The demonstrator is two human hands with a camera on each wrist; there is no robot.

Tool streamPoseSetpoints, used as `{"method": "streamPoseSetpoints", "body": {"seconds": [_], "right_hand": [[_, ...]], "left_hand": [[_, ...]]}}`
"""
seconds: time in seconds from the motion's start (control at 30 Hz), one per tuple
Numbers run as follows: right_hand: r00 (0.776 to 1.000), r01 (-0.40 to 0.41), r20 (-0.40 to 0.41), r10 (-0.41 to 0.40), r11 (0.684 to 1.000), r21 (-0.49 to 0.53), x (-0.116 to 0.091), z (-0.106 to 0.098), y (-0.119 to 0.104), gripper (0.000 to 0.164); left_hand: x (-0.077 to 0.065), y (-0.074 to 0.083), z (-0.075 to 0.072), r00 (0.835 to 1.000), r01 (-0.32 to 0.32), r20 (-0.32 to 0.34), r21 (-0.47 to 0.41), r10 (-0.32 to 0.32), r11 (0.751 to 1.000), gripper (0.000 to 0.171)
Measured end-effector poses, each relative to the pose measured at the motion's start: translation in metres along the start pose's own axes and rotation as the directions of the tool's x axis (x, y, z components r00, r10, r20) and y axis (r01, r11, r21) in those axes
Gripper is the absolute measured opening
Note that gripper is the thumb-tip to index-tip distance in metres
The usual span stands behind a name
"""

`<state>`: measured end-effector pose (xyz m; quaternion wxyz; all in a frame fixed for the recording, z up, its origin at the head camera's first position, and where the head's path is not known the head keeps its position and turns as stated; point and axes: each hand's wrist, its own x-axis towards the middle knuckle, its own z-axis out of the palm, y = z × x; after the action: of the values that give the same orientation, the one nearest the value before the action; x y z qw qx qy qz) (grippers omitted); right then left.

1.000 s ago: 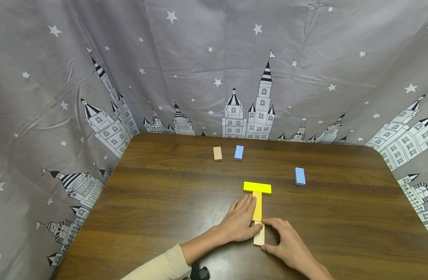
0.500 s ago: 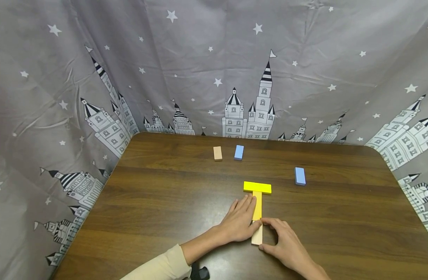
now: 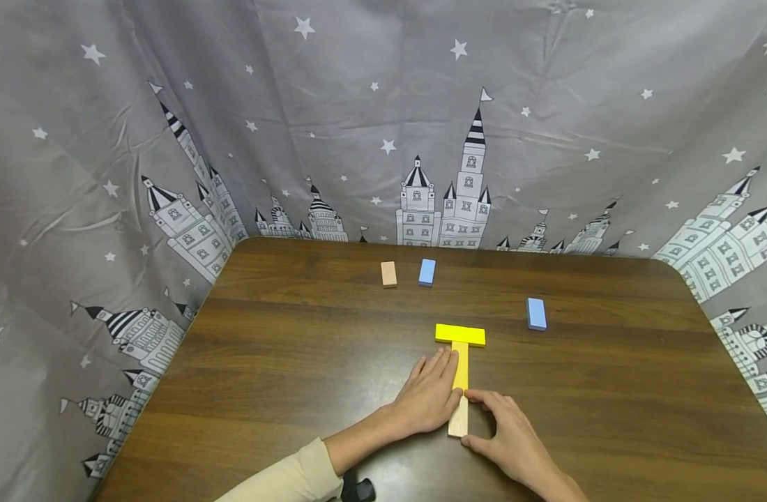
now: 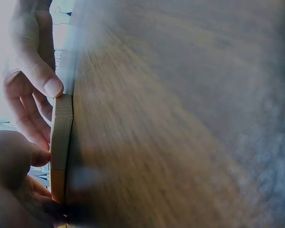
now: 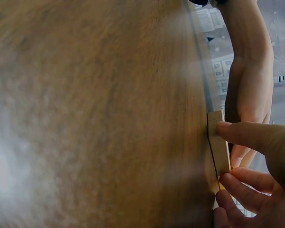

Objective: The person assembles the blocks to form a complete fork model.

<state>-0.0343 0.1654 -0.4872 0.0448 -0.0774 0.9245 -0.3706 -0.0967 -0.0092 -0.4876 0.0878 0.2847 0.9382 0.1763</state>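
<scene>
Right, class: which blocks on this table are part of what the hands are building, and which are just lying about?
In the work:
pale wooden block, pinched by the right hand
yellow upright block, with the left hand flat beside it
yellow crossbar block

Lying about:
tan block
far blue block
right blue block

Dark wood table (image 3: 295, 362) with rounded corners. Grey curtain (image 3: 371, 104) with white stars and castles hangs behind and at both sides. Even indoor light.
</scene>
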Motion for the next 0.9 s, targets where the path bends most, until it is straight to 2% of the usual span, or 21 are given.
{"method": "streamPoseSetpoints", "body": {"seconds": [0.7, 0.9], "right_hand": [[1.000, -0.031, 0.000, 0.031, 0.999, 0.008, -0.0011, 0.0015, -0.0030, 0.061], [1.000, -0.001, -0.002, 0.001, 1.000, 0.019, -0.0014, -0.0011, 0.0001, 0.063]], "left_hand": [[-0.0010, 0.0005, 0.0011, 1.000, 0.009, -0.006, -0.005, -0.009, 1.000, 0.061], [-0.0008, 0.0009, 0.0011, 1.000, 0.007, -0.005, 0.005, -0.007, 1.000, 0.061]]}}
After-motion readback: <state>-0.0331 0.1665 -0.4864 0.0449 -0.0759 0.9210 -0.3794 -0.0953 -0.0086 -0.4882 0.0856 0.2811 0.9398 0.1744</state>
